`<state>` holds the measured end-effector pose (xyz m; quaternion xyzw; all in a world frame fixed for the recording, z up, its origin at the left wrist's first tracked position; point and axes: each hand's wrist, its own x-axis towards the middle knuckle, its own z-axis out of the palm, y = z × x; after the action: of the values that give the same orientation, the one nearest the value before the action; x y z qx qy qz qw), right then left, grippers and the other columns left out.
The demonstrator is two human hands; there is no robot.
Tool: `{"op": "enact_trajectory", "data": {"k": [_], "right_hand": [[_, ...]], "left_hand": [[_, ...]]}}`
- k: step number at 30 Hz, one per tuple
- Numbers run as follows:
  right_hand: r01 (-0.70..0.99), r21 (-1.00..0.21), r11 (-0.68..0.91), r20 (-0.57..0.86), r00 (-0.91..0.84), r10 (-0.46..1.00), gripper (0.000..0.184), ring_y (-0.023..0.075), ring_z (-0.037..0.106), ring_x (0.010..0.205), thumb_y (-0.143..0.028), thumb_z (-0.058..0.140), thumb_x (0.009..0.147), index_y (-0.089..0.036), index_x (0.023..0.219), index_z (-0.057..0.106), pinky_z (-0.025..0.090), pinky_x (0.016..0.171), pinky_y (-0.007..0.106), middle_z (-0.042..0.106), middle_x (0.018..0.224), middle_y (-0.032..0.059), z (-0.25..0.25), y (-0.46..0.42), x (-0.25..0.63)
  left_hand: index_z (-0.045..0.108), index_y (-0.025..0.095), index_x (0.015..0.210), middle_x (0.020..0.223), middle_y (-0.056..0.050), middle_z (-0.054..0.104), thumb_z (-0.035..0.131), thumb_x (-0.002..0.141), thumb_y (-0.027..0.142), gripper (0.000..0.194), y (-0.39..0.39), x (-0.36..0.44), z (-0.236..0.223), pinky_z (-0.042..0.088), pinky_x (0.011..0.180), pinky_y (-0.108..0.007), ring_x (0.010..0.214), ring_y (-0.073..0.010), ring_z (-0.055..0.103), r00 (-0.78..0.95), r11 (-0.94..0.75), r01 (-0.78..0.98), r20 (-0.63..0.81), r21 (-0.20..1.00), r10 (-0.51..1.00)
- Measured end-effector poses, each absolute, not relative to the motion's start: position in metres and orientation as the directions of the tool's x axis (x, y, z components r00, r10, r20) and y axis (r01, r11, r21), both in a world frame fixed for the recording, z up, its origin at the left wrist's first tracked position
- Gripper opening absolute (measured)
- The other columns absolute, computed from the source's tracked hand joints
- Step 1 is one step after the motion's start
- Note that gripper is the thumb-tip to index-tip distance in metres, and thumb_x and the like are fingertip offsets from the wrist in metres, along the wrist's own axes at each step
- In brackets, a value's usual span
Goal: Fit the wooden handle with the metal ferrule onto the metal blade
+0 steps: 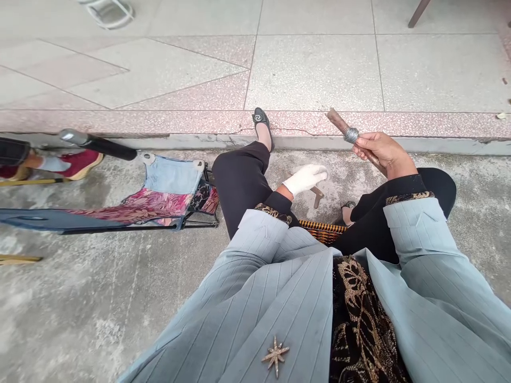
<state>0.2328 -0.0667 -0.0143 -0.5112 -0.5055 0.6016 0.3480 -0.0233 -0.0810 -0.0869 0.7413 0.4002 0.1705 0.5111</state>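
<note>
My right hand (381, 151) is bare and closed around a brown wooden stick (338, 121), held tilted with its end pointing up and left. Grey wire (351, 134) is wound in a thick band around the stick, just beyond my fingertips. My left hand (306, 178), in a white glove, is held above the ground between my knees with fingers pressed together; what they hold, if anything, is hidden. Just below the glove shows a brown, bent, stick-like piece (318, 197); I cannot tell whether the glove touches it.
Under me is part of a woven black-and-orange seat (321, 230). To the left stands a low folding chair (167, 197) with patterned fabric. Another person's red shoe (82, 162) is at far left, near a black tube (98, 143). A raised tiled step (191, 122) runs across ahead.
</note>
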Motion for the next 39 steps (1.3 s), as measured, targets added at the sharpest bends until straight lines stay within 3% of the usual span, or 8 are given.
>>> {"op": "enact_trajectory", "data": {"k": [3, 6, 9, 13, 17, 23, 30, 39], "right_hand": [[0.417, -0.868, -0.269, -0.337, -0.096, 0.937, 0.034, 0.0126, 0.050, 0.057, -0.047, 0.072, 0.079, -0.014, 0.086, 0.068, 0.039, 0.054, 0.026, 0.062, 0.071, 0.0051, -0.028, -0.056, 0.232], [0.828, -0.536, -0.163, -0.348, -0.041, 0.937, 0.027, 0.0175, 0.056, 0.066, -0.039, 0.068, 0.083, -0.014, 0.091, 0.073, 0.041, 0.061, 0.029, 0.065, 0.074, 0.0077, -0.037, -0.050, 0.228], [0.944, -0.331, -0.007, -0.705, -0.243, 0.666, 0.027, 0.0176, 0.056, 0.062, -0.041, 0.073, 0.077, -0.015, 0.082, 0.075, 0.041, 0.061, 0.030, 0.066, 0.068, 0.0077, -0.037, -0.054, 0.228], [0.668, -0.739, -0.088, -0.672, -0.721, 0.170, 0.041, 0.0100, 0.049, 0.055, -0.053, 0.076, 0.073, -0.015, 0.088, 0.076, 0.040, 0.056, 0.025, 0.065, 0.068, 0.0022, -0.021, -0.065, 0.235], [0.236, -0.959, -0.156, -0.282, -0.837, 0.469, 0.044, 0.0079, 0.048, 0.057, -0.049, 0.078, 0.075, -0.011, 0.096, 0.075, 0.040, 0.056, 0.023, 0.065, 0.072, 0.0022, -0.004, -0.072, 0.237], [0.110, -0.983, -0.147, -0.182, -0.710, 0.680, 0.038, 0.0077, 0.046, 0.055, -0.044, 0.082, 0.073, -0.012, 0.093, 0.075, 0.039, 0.052, 0.024, 0.063, 0.070, 0.0016, -0.004, -0.076, 0.223], [-0.135, -0.990, 0.027, 0.084, -0.442, 0.893, 0.048, 0.0084, 0.045, 0.050, -0.058, 0.082, 0.068, -0.014, 0.076, 0.066, 0.034, 0.045, 0.023, 0.055, 0.063, 0.0009, 0.009, -0.077, 0.213], [-0.118, -0.992, 0.041, 0.080, -0.343, 0.936, 0.056, 0.0100, 0.045, 0.049, -0.066, 0.082, 0.061, -0.016, 0.079, 0.065, 0.037, 0.046, 0.025, 0.053, 0.061, 0.0003, 0.010, -0.076, 0.221]], "left_hand": [[0.063, 0.014, 0.083, 0.061, 0.000, 0.055, 0.047, 0.090, 0.038, 0.030, -0.087, -0.020, -0.080, 0.037, 0.055, -0.022, 0.054, -0.0102, 0.047, 0.715, -0.047, 0.258, -0.158, 0.965, 0.681], [0.064, 0.013, 0.081, 0.060, 0.001, 0.054, 0.051, 0.087, 0.035, 0.026, -0.089, -0.018, -0.071, 0.035, 0.055, -0.022, 0.054, -0.0096, 0.046, 0.731, -0.138, 0.290, -0.126, 0.947, 0.671], [0.065, 0.013, 0.080, 0.063, 0.001, 0.056, 0.054, 0.083, 0.032, 0.023, -0.087, -0.021, -0.067, 0.034, 0.055, -0.022, 0.055, -0.0087, 0.045, 0.724, -0.153, 0.311, -0.130, 0.938, 0.677], [0.063, 0.012, 0.078, 0.063, 0.000, 0.054, 0.057, 0.083, 0.037, 0.026, -0.080, -0.026, -0.074, 0.035, 0.053, -0.022, 0.053, -0.0085, 0.043, 0.664, 0.022, 0.192, -0.146, 0.981, 0.733], [0.065, 0.011, 0.089, 0.079, -0.007, 0.064, 0.060, 0.084, 0.049, 0.039, -0.078, -0.025, -0.081, 0.046, 0.066, -0.027, 0.070, -0.0147, 0.056, 0.627, 0.024, 0.123, -0.096, 0.992, 0.773], [0.069, 0.017, 0.112, 0.107, -0.005, 0.069, 0.044, 0.093, 0.044, 0.041, -0.072, -0.034, -0.080, 0.046, 0.090, -0.030, 0.100, -0.0208, 0.061, 0.673, -0.296, 0.548, -0.203, 0.782, 0.711], [0.060, 0.021, 0.128, 0.123, -0.007, 0.064, 0.054, 0.078, 0.017, 0.051, -0.062, -0.041, -0.094, 0.046, 0.090, -0.030, 0.108, -0.0233, 0.062, 0.742, -0.544, 0.628, -0.217, 0.556, 0.635], [0.056, 0.019, 0.131, 0.100, -0.009, 0.071, 0.046, 0.092, 0.027, 0.041, -0.059, -0.034, -0.107, 0.051, 0.069, -0.029, 0.071, -0.0183, 0.066, 0.409, -0.019, 0.761, -0.456, 0.648, 0.791]]}}
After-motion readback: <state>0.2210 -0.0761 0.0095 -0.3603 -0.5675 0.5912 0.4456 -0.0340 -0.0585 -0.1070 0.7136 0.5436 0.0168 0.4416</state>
